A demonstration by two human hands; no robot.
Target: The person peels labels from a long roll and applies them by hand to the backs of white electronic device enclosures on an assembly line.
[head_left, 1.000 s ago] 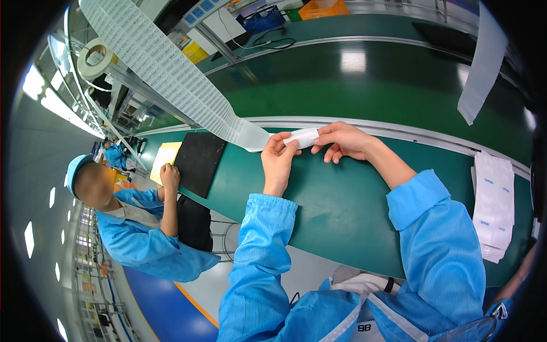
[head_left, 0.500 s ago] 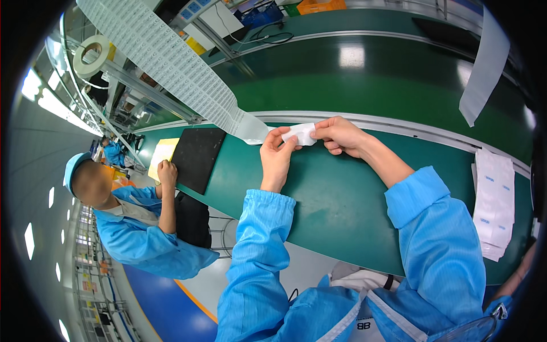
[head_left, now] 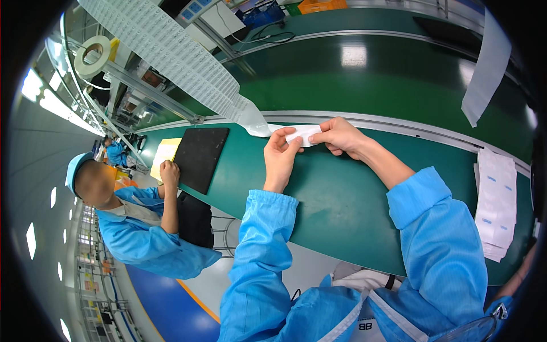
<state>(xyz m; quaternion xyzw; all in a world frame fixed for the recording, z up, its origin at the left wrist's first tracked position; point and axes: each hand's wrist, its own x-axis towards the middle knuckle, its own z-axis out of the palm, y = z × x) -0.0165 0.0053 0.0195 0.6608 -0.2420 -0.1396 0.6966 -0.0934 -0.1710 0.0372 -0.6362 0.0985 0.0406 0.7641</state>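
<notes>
A long strip of printed labels (head_left: 188, 65) hangs down from the upper left to the green worktable. Its lower end twists and seems to run on into the white paper (head_left: 303, 135) between my hands. My left hand (head_left: 279, 162) pinches the left part of this paper between thumb and fingers. On the other side, my right hand (head_left: 345, 138) grips its right end with thumb and forefinger. Both hands are held close together, just above the table near its far metal rail. What lies under my fingertips is hidden.
A stack of white sheets or bags with small blue marks (head_left: 497, 199) lies at right. A black mat (head_left: 200, 159) and yellow papers (head_left: 166, 157) are left, beside a seated co-worker (head_left: 151, 219). Another pale strip (head_left: 486, 71) hangs at upper right; a tape roll (head_left: 92, 57) sits upper left.
The paper between my hands appears flatter and stretched slightly more to the right. My right hand's fingers have shifted a little, while both hands keep their hold.
</notes>
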